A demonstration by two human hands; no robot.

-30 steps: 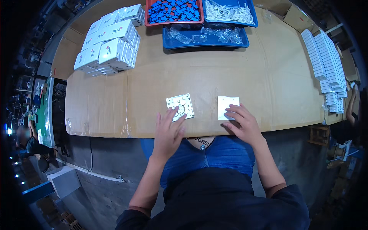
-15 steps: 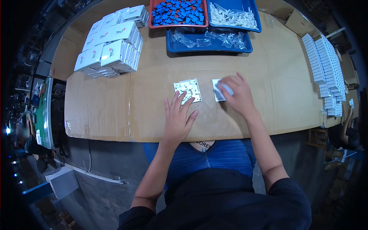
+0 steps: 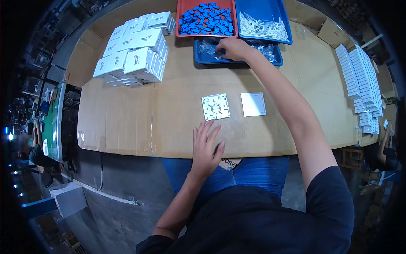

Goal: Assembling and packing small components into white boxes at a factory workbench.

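Observation:
A square white plastic box half with moulded ribs and clips inside lies face up on the cardboard-covered table. Just below its lower edge is my left hand, open, fingers spread and holding nothing. To the right lies a smooth flat white square cover, which no hand touches. My right hand reaches into the shallow blue tray of small clear plastic bags. Its fingers are curled down and pinched at a bag near the tray's left part; the fingertips are partly hidden.
Behind the bag tray stand a red tray of blue plastic pieces and a blue tray of thin white parts. Stacked white boxes rise at left. White pieces are piled at far right. Other people work at both sides.
My right hand has left the white square cover and moved up and left into the bag tray. My left hand has drawn back off the ribbed box half toward me.

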